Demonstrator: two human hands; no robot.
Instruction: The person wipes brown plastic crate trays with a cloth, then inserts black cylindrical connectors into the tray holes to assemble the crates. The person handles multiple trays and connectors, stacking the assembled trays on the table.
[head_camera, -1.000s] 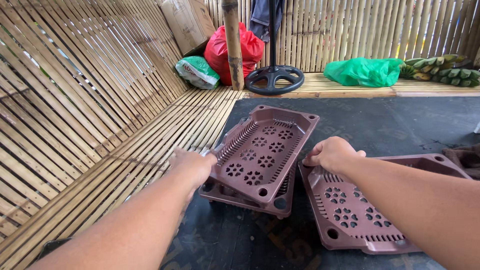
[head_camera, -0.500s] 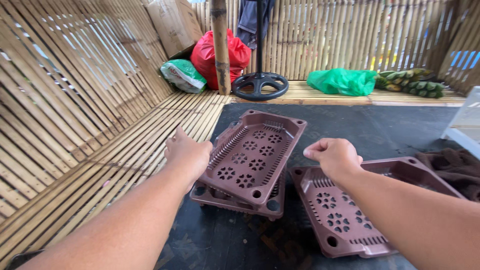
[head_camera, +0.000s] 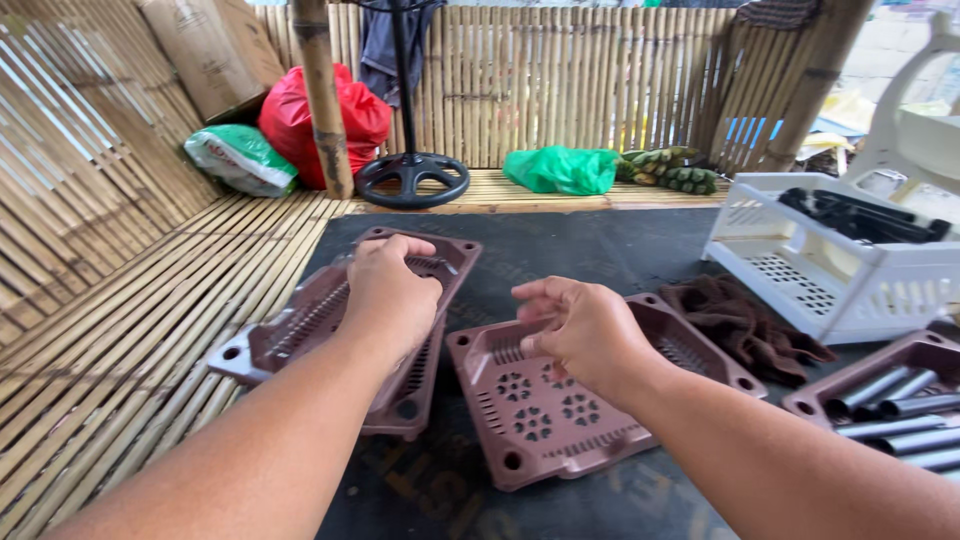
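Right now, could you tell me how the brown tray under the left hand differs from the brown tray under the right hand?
The left tray is stacked on another and gripped by the left hand; the right tray lies single on the black mat, with the right hand above its far end. The left tray tilts; the right one lies flat. Both are brown perforated plastic.

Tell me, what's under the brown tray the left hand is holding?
Another brown tray lies beneath the top tray gripped by the left hand. The arm hides most of it.

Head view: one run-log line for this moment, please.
left hand: grips upper brown perforated plastic tray | right hand: over second brown tray, contact unclear | surface: black mat
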